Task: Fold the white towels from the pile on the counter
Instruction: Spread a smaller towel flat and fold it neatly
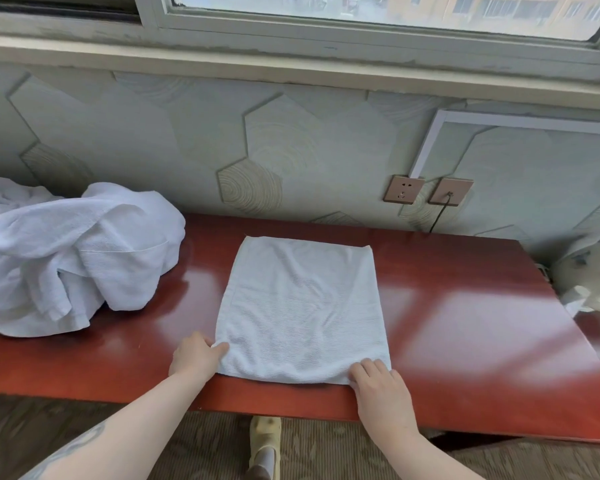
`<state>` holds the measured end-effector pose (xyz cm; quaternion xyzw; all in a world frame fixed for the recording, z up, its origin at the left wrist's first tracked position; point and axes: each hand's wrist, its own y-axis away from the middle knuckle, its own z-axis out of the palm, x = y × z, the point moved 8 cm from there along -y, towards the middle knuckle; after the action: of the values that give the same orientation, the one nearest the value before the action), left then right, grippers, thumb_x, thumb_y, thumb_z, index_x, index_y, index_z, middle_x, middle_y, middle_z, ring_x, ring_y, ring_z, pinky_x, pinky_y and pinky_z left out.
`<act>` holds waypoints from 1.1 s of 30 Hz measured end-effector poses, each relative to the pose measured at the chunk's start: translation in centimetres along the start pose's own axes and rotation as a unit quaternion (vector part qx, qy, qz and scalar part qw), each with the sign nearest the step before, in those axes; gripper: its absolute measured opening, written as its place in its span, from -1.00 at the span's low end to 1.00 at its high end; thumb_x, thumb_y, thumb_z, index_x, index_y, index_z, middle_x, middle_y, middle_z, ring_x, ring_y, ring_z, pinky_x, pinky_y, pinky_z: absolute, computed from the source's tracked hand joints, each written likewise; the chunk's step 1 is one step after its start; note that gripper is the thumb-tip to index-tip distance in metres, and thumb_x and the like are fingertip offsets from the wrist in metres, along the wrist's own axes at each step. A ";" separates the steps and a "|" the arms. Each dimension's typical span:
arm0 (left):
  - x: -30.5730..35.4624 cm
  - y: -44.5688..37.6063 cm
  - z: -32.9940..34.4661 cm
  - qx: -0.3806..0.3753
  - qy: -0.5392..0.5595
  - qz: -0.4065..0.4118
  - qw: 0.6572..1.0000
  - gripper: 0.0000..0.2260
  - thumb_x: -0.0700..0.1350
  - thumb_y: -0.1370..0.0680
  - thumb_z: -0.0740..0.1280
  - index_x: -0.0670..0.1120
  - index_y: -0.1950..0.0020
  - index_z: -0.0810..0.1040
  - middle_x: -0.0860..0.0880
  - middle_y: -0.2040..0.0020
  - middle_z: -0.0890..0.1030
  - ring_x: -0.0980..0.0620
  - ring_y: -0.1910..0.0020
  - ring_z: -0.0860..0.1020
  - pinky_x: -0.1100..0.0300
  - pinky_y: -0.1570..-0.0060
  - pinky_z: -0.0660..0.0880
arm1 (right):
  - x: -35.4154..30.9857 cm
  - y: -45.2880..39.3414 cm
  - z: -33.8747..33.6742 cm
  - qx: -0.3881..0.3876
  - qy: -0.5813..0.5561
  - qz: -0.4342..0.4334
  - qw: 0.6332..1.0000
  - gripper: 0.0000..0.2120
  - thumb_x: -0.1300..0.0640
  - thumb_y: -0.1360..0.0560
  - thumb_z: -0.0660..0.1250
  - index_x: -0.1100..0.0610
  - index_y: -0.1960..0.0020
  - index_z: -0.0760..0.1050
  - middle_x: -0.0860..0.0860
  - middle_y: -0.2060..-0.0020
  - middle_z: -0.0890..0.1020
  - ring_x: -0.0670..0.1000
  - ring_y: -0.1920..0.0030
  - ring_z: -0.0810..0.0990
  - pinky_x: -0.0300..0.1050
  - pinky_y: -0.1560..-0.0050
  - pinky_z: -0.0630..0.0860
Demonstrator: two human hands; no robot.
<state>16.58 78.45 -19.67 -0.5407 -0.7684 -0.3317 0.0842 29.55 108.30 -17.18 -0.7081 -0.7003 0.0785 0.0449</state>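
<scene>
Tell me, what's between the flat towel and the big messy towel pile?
Nothing but bare, shiny red counter separates the flat towel from the pile, in the head view.

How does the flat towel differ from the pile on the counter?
The flat towel lies smoothed out as a neat rectangle; the pile is crumpled and heaped. The left hand and right hand hold the flat towel's near corners; nothing touches the pile. Both are white terry on the red counter.
</scene>
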 end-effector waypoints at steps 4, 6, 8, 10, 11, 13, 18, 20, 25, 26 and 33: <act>-0.4 0.5 -0.9 0.032 0.032 0.012 0.999 -0.78 -0.07 -0.51 0.37 -0.09 0.22 0.37 -0.05 0.22 0.51 -0.03 0.24 0.46 0.13 0.32 0.29 | 0.4 -0.3 0.1 -0.045 0.020 -0.018 0.999 -0.55 0.36 0.06 0.56 0.03 0.35 0.43 -0.09 0.42 0.43 0.00 0.40 0.45 -0.19 0.42 0.30; -0.7 1.1 -1.2 0.040 0.010 0.018 0.999 -0.79 -0.09 -0.50 0.36 -0.09 0.23 0.36 -0.04 0.24 0.50 -0.01 0.27 0.44 0.15 0.36 0.26 | 0.7 -0.1 0.4 -0.066 0.022 -0.036 0.997 -0.54 0.37 0.10 0.54 0.02 0.36 0.43 -0.11 0.43 0.43 -0.02 0.41 0.44 -0.22 0.40 0.21; -0.9 1.6 -1.4 0.046 -0.030 0.017 0.998 -0.81 -0.11 -0.48 0.35 -0.08 0.24 0.37 -0.03 0.24 0.52 -0.01 0.28 0.46 0.17 0.38 0.27 | 1.4 0.4 0.9 -0.096 0.015 -0.046 0.994 -0.52 0.36 0.15 0.52 0.00 0.37 0.41 -0.13 0.44 0.41 -0.03 0.42 0.43 -0.24 0.38 0.15; -0.8 2.0 -1.5 0.040 -0.065 0.017 0.997 -0.86 -0.13 -0.43 0.34 -0.07 0.26 0.39 -0.01 0.25 0.54 -0.01 0.28 0.50 0.20 0.39 0.29 | 1.8 0.7 1.2 -0.117 0.016 -0.048 0.992 -0.53 0.33 0.15 0.50 -0.01 0.38 0.39 -0.14 0.45 0.40 -0.03 0.42 0.42 -0.24 0.40 0.15; -0.7 2.2 -1.5 0.033 -0.079 0.019 0.996 -0.87 -0.15 -0.42 0.33 -0.07 0.27 0.39 0.00 0.25 0.55 0.01 0.30 0.49 0.21 0.40 0.29 | 2.0 0.7 1.1 -0.122 0.015 -0.046 0.991 -0.54 0.30 0.14 0.50 -0.01 0.38 0.38 -0.14 0.45 0.40 -0.04 0.42 0.42 -0.24 0.40 0.15; -0.3 2.6 -1.5 0.014 -0.122 0.038 0.992 -0.86 -0.16 -0.41 0.29 -0.05 0.30 0.36 0.03 0.28 0.52 0.04 0.35 0.45 0.22 0.43 0.25 | 1.9 0.5 0.8 -0.116 0.015 -0.046 0.992 -0.57 0.27 0.12 0.50 -0.02 0.40 0.37 -0.15 0.46 0.39 -0.04 0.43 0.42 -0.24 0.41 0.14; 0.3 3.4 -2.0 0.011 -0.156 0.075 0.985 -0.84 -0.17 -0.40 0.27 -0.04 0.33 0.31 0.04 0.32 0.47 0.05 0.39 0.38 0.21 0.44 0.21 | 0.9 0.4 -0.9 -0.029 0.019 -0.068 0.997 -0.75 0.28 -0.10 0.36 0.01 0.34 0.37 -0.12 0.42 0.40 -0.01 0.40 0.42 -0.21 0.37 0.16; -0.3 3.3 -2.1 0.001 -0.132 0.056 0.990 -0.85 -0.16 -0.38 0.28 -0.06 0.33 0.32 0.03 0.34 0.47 0.03 0.39 0.39 0.22 0.42 0.21 | 1.1 0.5 -1.6 0.007 0.018 -0.060 0.998 -0.85 0.26 -0.21 0.17 0.02 0.32 0.37 -0.10 0.40 0.41 0.00 0.38 0.41 -0.19 0.34 0.16; -2.0 3.7 -1.5 -0.071 -0.078 -0.008 0.994 -0.83 -0.13 -0.36 0.37 -0.15 0.41 0.51 0.02 0.60 0.50 0.05 0.60 0.43 0.31 0.45 0.35 | 1.1 0.4 -1.6 0.016 0.015 -0.029 0.999 -0.91 0.19 -0.22 0.21 0.03 0.30 0.40 -0.09 0.38 0.42 0.01 0.38 0.44 -0.19 0.36 0.19; -2.2 3.8 -1.5 -0.074 -0.085 -0.012 0.994 -0.82 -0.12 -0.35 0.39 -0.14 0.43 0.52 0.03 0.62 0.49 0.06 0.61 0.43 0.32 0.46 0.36 | 1.0 0.4 -1.6 0.014 0.007 -0.022 1.000 -0.91 0.15 -0.23 0.15 0.03 0.30 0.40 -0.09 0.37 0.42 0.02 0.38 0.45 -0.19 0.37 0.20; -1.6 3.5 -1.5 -0.090 -0.125 0.019 0.988 -0.75 -0.16 -0.28 0.45 -0.01 0.18 0.42 0.06 0.15 0.55 0.07 0.27 0.49 0.22 0.35 0.34 | -3.4 0.4 -1.6 -0.017 -0.075 -0.104 0.992 -0.65 0.05 -0.22 0.23 -0.09 -0.01 0.49 -0.13 -0.01 0.55 -0.06 0.02 0.53 -0.21 0.13 0.52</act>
<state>19.95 77.02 -17.87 -0.5975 -0.7297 -0.3280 -0.0550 30.15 104.99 -15.53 -0.6239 -0.7730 0.1142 -0.0117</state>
